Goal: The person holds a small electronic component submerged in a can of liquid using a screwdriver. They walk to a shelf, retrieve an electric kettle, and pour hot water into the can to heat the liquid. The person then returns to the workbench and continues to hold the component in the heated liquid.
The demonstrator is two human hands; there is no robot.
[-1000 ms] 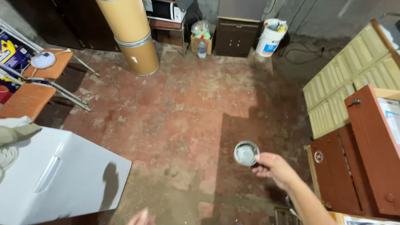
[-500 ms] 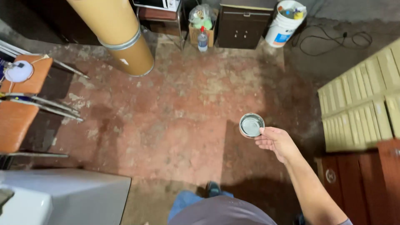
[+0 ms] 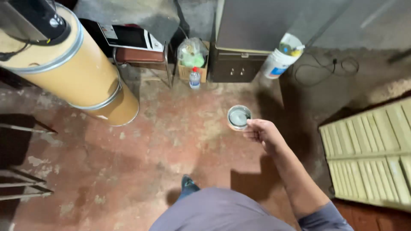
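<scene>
Looking down from the head view, the right hand [image 3: 264, 133] keeps its grip pinching a small round metal cup [image 3: 239, 117] by the rim, held out level above the reddish floor [image 3: 162, 154]. A tan fibre drum [image 3: 77, 72] stands well apart at left. No left hand shows.

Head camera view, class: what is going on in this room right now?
A person stands on a worn reddish floor and holds a small round metal cup out in front in the right hand, fingers at its side, open top facing up. The left hand is out of sight. Ahead, along the wall, stand a large tan cardboard drum, a clear plastic bottle with a red cap, a dark low cabinet and a white bucket. Pale slatted panels lie to the right.
</scene>
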